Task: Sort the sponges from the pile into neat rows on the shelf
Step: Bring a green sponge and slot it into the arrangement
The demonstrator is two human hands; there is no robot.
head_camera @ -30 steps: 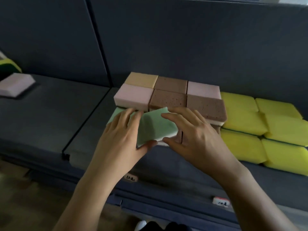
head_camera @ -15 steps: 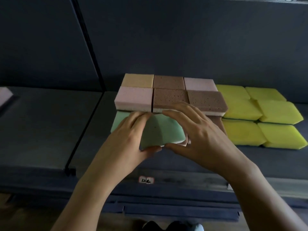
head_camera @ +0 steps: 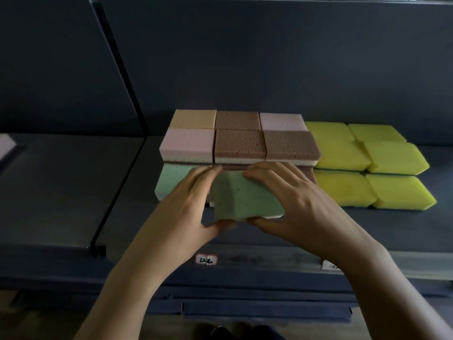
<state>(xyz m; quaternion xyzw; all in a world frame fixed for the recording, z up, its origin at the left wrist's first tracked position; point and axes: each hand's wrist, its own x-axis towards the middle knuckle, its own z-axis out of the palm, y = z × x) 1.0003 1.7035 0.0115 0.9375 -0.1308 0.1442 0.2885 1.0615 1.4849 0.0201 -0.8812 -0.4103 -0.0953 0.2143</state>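
1. Head view, the layout: we see a block of sponges on the dark shelf (head_camera: 392,231). Its top layer holds a pink sponge (head_camera: 187,143), brown sponges (head_camera: 240,143) and a tan one (head_camera: 193,118), edges flush. The yellow sponges (head_camera: 367,165) sit just beside them on the right in their own group. We judge that the tight, squared packing is there to keep the rows neat and sorted by kind.

2. Head view, the grip: both hands grip one green sponge (head_camera: 245,197). The left hand (head_camera: 181,212) lays its fingers (head_camera: 206,175) across the sponge's top left part, with its thumb (head_camera: 220,225) curled under the near edge. The right hand (head_camera: 299,204) mirrors it, fingers (head_camera: 267,170) on the far top edge and thumb (head_camera: 259,223) under the near edge. We take this two-sided pinch as a way to steer the soft sponge squarely without letting it twist.

3. Head view, the sponge's place: it lies between the two hands at the front of the block, tilted rather than flat. Its far edge is against the lower layer under the front brown sponge. A second green sponge (head_camera: 171,180) lies just beside it on the left, which suggests the held one is meant for the next slot in that front row. We cannot tell whether its underside touches the shelf.
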